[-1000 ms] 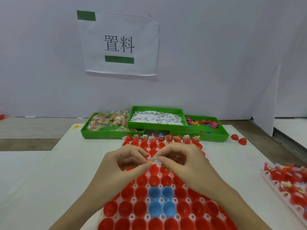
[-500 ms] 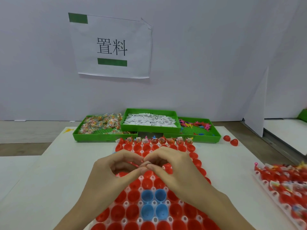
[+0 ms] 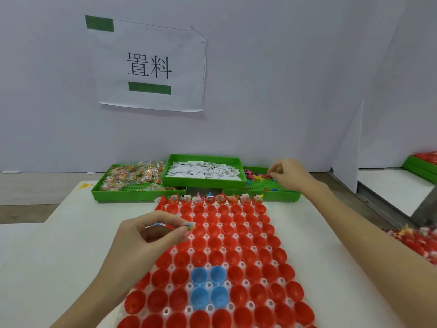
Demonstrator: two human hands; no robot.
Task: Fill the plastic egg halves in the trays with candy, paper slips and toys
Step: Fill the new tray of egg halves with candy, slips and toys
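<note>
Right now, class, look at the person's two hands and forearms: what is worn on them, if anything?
Nothing that shows. The left hand and the right hand are both bare: no gloves, rings, or watch can be seen. Both forearms are uncovered as far as the frame's lower edge, so no sleeve or cuff shows. The nails look short and unpainted, though they are small in this view.

Right hand reaches toy bin

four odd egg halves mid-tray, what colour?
Blue, among red halves; head view.
</note>
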